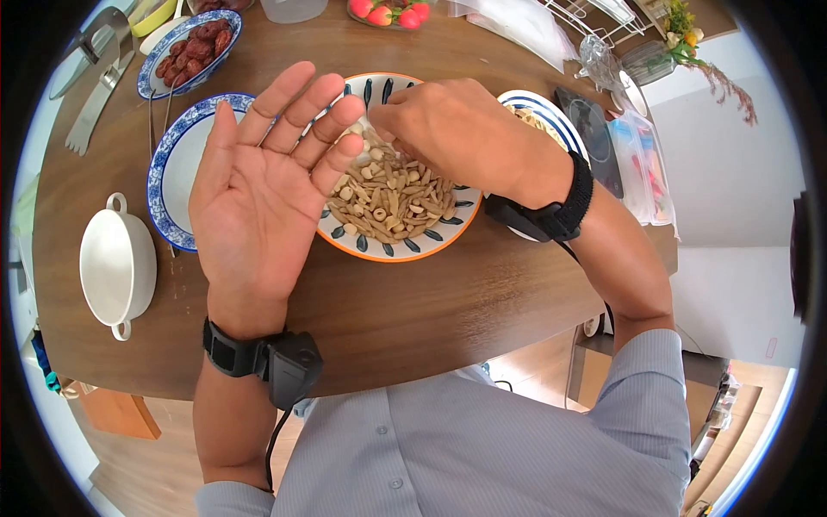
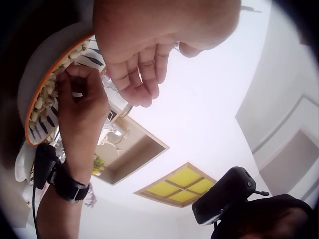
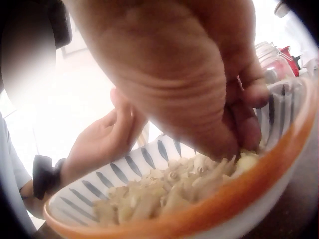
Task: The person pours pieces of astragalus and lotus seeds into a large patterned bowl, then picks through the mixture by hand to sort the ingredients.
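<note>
In the head view a wide orange-rimmed bowl [image 1: 469, 211] holds pale round lotus seeds [image 1: 376, 155] and thin brownish dried pieces [image 1: 392, 202]. My right hand [image 1: 482, 138] reaches down into its far side, with thumb and fingers bent together. In the right wrist view the right fingertips [image 3: 249, 137] are down among the pieces, right at a pale seed [image 3: 247, 160]. Palm up, my left hand [image 1: 263, 194] holds nothing, its fingers spread and slightly bent. It is over the bowl's left edge and partly covers a blue-patterned plate [image 1: 177, 177].
A white two-handled pot [image 1: 116, 263] stands at left. Behind are a bowl of red dates [image 1: 194, 56], a knife [image 1: 99, 103] and red fruit [image 1: 388, 13]. At right are a blue-striped bowl [image 1: 564, 129], a dark flat device [image 1: 594, 129] and a plastic bag [image 1: 642, 168].
</note>
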Action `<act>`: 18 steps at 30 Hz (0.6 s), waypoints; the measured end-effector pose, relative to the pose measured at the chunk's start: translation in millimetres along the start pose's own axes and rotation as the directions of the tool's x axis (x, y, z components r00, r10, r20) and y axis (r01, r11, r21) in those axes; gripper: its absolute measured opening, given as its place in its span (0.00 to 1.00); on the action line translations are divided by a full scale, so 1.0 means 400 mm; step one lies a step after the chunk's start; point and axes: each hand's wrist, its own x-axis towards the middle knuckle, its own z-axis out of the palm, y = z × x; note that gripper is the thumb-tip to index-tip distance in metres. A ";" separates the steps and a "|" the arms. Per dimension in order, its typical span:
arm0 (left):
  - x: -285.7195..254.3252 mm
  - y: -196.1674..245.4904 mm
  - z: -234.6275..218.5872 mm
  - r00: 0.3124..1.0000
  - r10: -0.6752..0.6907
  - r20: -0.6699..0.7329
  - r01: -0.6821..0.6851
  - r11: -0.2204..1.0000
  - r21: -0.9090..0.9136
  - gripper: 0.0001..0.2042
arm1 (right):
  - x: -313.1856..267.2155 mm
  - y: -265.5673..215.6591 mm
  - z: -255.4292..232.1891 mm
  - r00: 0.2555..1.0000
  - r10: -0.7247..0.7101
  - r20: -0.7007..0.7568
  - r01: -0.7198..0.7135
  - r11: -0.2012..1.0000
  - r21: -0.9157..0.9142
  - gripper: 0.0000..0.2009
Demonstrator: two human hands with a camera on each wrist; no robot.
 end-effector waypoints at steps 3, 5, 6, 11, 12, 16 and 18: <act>-0.001 0.000 0.002 1.000 0.001 -0.018 -0.001 1.000 0.015 0.29 | -0.002 0.014 0.003 1.000 0.008 0.020 -0.009 0.998 0.059 0.03; -0.001 0.001 0.004 1.000 -0.004 -0.023 0.005 1.000 0.020 0.29 | -0.003 0.013 -0.002 1.000 0.012 0.025 -0.014 0.995 0.098 0.03; -0.002 0.000 0.005 0.999 -0.003 -0.032 0.003 1.000 0.022 0.28 | -0.001 0.005 -0.011 0.998 0.037 0.042 -0.040 0.996 0.082 0.04; -0.002 0.000 0.003 1.000 0.002 -0.031 -0.001 1.000 0.025 0.29 | 0.001 0.000 -0.011 0.996 0.055 0.073 -0.056 0.998 0.021 0.04; -0.002 0.001 0.001 1.000 0.000 -0.025 0.001 1.000 0.020 0.29 | 0.000 -0.001 -0.016 0.997 0.033 0.071 -0.034 0.999 0.007 0.04; -0.001 0.000 -0.001 1.000 -0.001 0.007 0.001 1.000 0.007 0.29 | 0.002 0.003 -0.009 0.997 0.006 0.077 -0.002 0.999 -0.050 0.05; -0.001 0.000 0.000 1.000 0.000 0.001 0.000 1.000 0.007 0.29 | 0.002 0.007 -0.011 0.995 0.009 0.100 -0.006 0.999 -0.036 0.04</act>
